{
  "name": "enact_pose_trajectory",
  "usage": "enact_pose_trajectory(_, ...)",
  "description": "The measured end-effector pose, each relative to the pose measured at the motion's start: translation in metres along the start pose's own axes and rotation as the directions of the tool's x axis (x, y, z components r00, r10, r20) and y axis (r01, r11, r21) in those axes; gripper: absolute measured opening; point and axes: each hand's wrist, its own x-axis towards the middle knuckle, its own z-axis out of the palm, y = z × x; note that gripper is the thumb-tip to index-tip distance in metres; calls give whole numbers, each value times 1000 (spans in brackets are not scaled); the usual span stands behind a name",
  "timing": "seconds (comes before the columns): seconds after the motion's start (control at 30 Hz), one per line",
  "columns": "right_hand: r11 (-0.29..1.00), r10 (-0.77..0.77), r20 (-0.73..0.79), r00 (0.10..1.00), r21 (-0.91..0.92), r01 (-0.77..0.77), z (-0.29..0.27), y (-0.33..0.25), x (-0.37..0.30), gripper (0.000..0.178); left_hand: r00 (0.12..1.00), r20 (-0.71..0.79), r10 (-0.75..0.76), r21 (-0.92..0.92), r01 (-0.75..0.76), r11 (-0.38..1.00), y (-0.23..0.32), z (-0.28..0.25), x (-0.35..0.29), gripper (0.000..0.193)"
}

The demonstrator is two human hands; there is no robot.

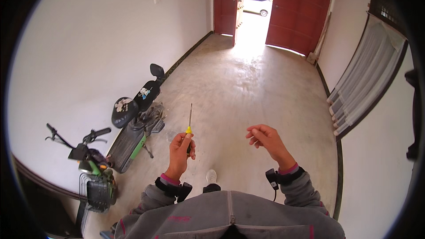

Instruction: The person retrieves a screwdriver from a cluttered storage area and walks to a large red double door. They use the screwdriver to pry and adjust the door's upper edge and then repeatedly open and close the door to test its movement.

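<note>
A screwdriver (189,129) with a yellow and black handle stands almost upright in my left hand (179,151). Its thin metal shaft points away from me, above the fist, and the tip touches nothing. My fingers wrap round the handle, with the thumb lying along it. To the right, my right hand (267,140) hovers in the air at about the same height. Its fingers are bent a little and apart, and I see nothing in them. Dark straps with small black devices circle both wrists.
A green and black electric scooter (133,144) with a front basket (95,193) stands along the left wall. Ahead, red double doors (297,13) are partly open, with a white car (256,4) outside. A curtained window (367,68) is on the right wall. The floor (234,88) is smooth concrete.
</note>
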Motion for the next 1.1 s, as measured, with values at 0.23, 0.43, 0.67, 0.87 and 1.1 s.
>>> enact_pose_trajectory(0.23,985,168,-357,919,89,-146,-126,12,203,28,997,44,-68,6,68,998,7,26,288,22)
enact_pose_trajectory(0.43,955,279,-564,777,245,-165,-259,52,327,26,990,82,-112,52,108,993,-4,63,514,25)
enact_pose_trajectory(0.67,962,222,-602,767,264,-71,-420,70,596,23,995,-19,-96,115,98,989,-26,112,782,29)
enact_pose_trajectory(0.87,986,91,-397,913,167,-26,-494,25,880,31,982,-175,-76,195,110,975,-29,146,984,20)
enact_pose_trajectory(1.1,991,-27,-344,938,115,70,-592,50,1152,41,983,-184,-30,103,49,993,-70,151,1273,17)
